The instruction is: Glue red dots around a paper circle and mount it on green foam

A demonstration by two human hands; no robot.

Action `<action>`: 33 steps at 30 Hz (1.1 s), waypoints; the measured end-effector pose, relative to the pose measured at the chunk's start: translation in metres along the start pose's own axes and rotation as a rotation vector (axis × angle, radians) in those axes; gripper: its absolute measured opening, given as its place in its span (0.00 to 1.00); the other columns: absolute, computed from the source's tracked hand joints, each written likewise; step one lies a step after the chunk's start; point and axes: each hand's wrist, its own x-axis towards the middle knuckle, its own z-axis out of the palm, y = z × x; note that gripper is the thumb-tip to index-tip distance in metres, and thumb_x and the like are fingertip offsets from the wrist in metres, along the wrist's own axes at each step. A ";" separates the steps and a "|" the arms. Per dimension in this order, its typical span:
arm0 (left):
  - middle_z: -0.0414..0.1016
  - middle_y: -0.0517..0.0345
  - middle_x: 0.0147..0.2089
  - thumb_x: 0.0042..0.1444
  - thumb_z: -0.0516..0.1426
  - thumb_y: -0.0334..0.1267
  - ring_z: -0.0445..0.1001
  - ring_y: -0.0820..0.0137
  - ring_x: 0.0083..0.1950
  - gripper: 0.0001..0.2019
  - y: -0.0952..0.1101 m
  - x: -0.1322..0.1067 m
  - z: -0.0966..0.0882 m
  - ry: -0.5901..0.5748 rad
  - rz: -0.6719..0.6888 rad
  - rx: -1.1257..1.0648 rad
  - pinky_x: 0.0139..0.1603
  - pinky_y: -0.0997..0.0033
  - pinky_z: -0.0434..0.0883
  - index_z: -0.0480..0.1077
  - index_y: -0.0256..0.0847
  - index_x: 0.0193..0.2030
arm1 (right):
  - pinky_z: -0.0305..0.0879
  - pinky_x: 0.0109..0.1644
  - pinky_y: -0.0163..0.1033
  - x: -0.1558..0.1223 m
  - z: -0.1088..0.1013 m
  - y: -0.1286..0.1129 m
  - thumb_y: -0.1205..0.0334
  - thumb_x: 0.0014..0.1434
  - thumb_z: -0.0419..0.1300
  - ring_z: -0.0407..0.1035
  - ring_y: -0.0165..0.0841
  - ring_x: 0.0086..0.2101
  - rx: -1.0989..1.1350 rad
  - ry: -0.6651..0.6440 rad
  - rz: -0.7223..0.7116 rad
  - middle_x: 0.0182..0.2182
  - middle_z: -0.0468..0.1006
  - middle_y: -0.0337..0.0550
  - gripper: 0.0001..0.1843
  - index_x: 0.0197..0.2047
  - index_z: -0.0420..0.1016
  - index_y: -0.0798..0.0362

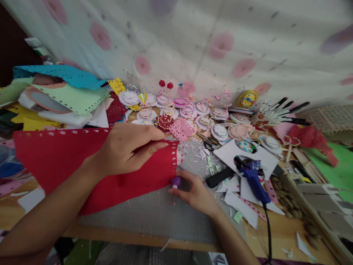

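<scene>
A large sheet of red paper (132, 184) lies over the grey cutting mat (132, 219), with small star-like holes along its top and right edges. Above its upper right part is my left hand (125, 149), thumb and forefinger pinched together at the sheet's edge. A small purple craft punch (175, 182) with a white part sits at the sheet's lower right corner. My right hand (197, 191) grips this punch between thumb and forefinger. The punch's slot is hidden, so I cannot tell how far the paper reaches into it.
Small paper hats (202, 108) line the back of the table. A blue glue gun (253, 180) rests right among white scraps, near black-handled scissors (209, 144). Coloured punched paper (79, 97) is piled at left. Pens (289, 110) stand at back right.
</scene>
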 end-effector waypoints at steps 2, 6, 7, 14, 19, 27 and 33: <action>0.76 0.65 0.27 0.62 0.56 0.34 0.72 0.77 0.25 0.02 0.001 0.001 -0.002 -0.006 -0.011 -0.024 0.29 0.76 0.65 0.68 0.42 0.37 | 0.65 0.46 0.39 0.000 0.000 0.000 0.57 0.53 0.66 0.71 0.35 0.40 0.016 0.002 -0.001 0.39 0.79 0.41 0.14 0.43 0.75 0.52; 0.77 0.64 0.28 0.62 0.56 0.34 0.73 0.78 0.27 0.02 0.000 0.003 -0.002 -0.040 0.014 -0.060 0.30 0.77 0.65 0.69 0.40 0.37 | 0.65 0.47 0.39 -0.001 0.001 0.001 0.56 0.53 0.66 0.71 0.36 0.41 0.046 -0.024 0.002 0.40 0.79 0.43 0.16 0.44 0.75 0.52; 0.77 0.63 0.28 0.62 0.56 0.33 0.73 0.78 0.27 0.02 0.000 0.003 -0.001 -0.051 0.020 -0.067 0.31 0.77 0.65 0.69 0.40 0.37 | 0.65 0.47 0.39 -0.001 0.001 0.001 0.56 0.53 0.66 0.71 0.36 0.42 0.053 -0.031 0.001 0.41 0.79 0.43 0.16 0.45 0.75 0.52; 0.78 0.63 0.29 0.61 0.56 0.34 0.74 0.78 0.27 0.02 0.000 0.003 -0.002 -0.015 -0.009 -0.125 0.30 0.78 0.67 0.69 0.41 0.36 | 0.65 0.45 0.38 0.000 0.001 -0.001 0.53 0.55 0.65 0.71 0.35 0.39 0.054 -0.025 0.006 0.39 0.79 0.42 0.16 0.45 0.75 0.52; 0.79 0.62 0.31 0.61 0.57 0.33 0.75 0.78 0.29 0.02 -0.001 0.003 -0.001 -0.016 0.007 -0.112 0.32 0.80 0.68 0.70 0.40 0.37 | 0.66 0.48 0.38 -0.001 0.001 0.000 0.53 0.54 0.65 0.71 0.37 0.45 0.115 -0.025 -0.026 0.43 0.79 0.42 0.17 0.46 0.74 0.51; 0.79 0.64 0.31 0.62 0.56 0.34 0.76 0.75 0.28 0.02 -0.005 0.001 0.003 -0.015 -0.006 -0.009 0.31 0.76 0.68 0.69 0.43 0.37 | 0.66 0.48 0.39 -0.002 0.001 -0.003 0.55 0.53 0.66 0.71 0.36 0.43 0.117 -0.049 -0.014 0.41 0.79 0.41 0.17 0.45 0.74 0.51; 0.78 0.62 0.28 0.61 0.56 0.34 0.74 0.75 0.27 0.03 -0.010 0.000 0.005 0.018 -0.005 0.021 0.30 0.76 0.67 0.70 0.41 0.36 | 0.66 0.43 0.37 -0.002 0.000 -0.005 0.55 0.53 0.67 0.70 0.33 0.35 0.136 -0.070 0.017 0.35 0.77 0.39 0.15 0.42 0.74 0.52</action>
